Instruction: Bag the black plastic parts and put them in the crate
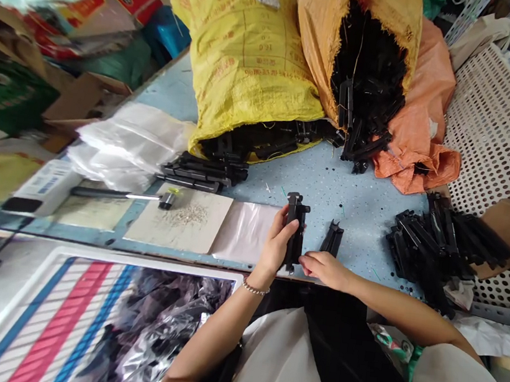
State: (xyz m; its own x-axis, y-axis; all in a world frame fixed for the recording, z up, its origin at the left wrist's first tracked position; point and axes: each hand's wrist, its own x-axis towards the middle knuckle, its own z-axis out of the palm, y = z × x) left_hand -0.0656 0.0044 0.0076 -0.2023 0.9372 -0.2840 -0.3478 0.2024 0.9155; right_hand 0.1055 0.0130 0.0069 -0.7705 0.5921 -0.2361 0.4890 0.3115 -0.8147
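Observation:
My left hand (pixel 278 239) is wrapped around a long black plastic part (pixel 295 231), held upright over the bench's front edge, with a small knob sticking out near its top. Close to that part's lower end is my right hand (pixel 325 269), its fingers curled together in a pinch; whatever they hold is too small to see. Just beyond the right hand, another black plastic part (pixel 332 239) lies on the blue bench (pixel 256 182). Left of my left hand is a stack of clear plastic bags (pixel 245 230).
A yellow sack (pixel 250 46) and an orange sack (pixel 316 30) spill black parts at the back. More black parts (pixel 436 240) are heaped right, beside a white perforated panel (pixel 506 136). A screwdriver (pixel 104 194) lies left, near a board (pixel 151 227) with small bits. Bagged pieces (pixel 161 335) fill a container below.

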